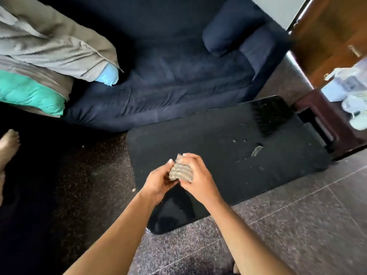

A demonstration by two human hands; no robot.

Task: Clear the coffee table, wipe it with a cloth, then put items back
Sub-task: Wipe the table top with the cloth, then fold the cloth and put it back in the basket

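Both hands meet just below the middle of the frame, over the near part of the coffee table (218,126). The left hand (158,183) and the right hand (198,179) each curl their fingers round a small ribbed cloth (180,172), which sits bunched between them, held above the black top and not yet pressed to it.

The tabletop carries no large items, so the clearing looks done and the wiping is the step in hand. What remains is a pale scrap (256,150) right of centre, with crumbs (234,140) and specks scattered around it toward the right end of the table.

To do this well, the cloth probably wants folding into a flat pad rather than a ball, so that a broad face meets the surface. One hand could then press it down with a flat palm. Strokes are best started at the edge nearest the dark sofa (168,86) in the upper part of the frame. They should be drawn in overlapping lanes toward the near edge, herding the scrap and crumbs into one heap instead of flicking them onto the speckled floor (297,215). The glossy black top is likely to show streaks, so a second pass with a clean fold seems wise
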